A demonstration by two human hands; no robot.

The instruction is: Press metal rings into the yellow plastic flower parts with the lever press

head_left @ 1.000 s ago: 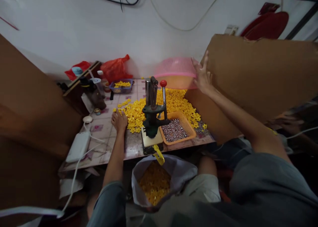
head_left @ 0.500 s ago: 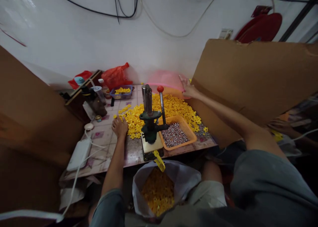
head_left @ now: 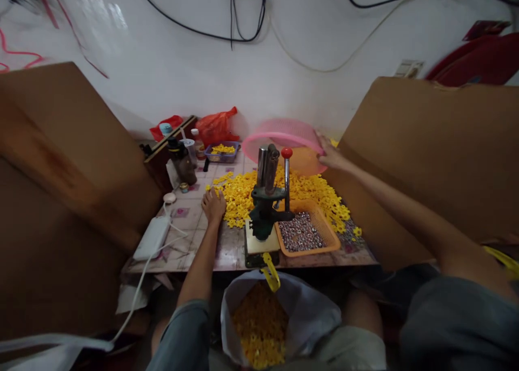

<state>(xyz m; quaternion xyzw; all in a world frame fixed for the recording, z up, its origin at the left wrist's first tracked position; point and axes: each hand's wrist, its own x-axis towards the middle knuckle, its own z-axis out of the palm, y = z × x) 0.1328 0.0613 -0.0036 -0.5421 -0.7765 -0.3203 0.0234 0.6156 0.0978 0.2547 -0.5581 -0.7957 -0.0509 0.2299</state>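
Observation:
My right hand [head_left: 330,153] grips the right rim of a pink mesh basket [head_left: 279,130], which is tilted up behind the yellow pieces. My left hand [head_left: 213,204] rests on the table with fingers apart, at the left edge of the heap of yellow flower-shaped pieces [head_left: 239,192]. Between my arms stands a dark green hand press [head_left: 263,214] with a red-knobbed lever. An orange basket [head_left: 334,244] of small shiny parts sits to its right. A yellow strip [head_left: 271,273] hangs at the front of the press base.
Below the table edge, a white bag [head_left: 312,306] holds more yellow pieces. Cardboard panels [head_left: 430,160] stand at both sides. A white power bank [head_left: 152,238] with a cable, a dark bottle [head_left: 184,163], a blue tray [head_left: 233,156] and a red bag [head_left: 214,126] are at left.
The pink basket has been lifted and tilted, its opening now facing more toward me. The whole view has shifted, with everything appearing further right. My left hand stays beside the heap.

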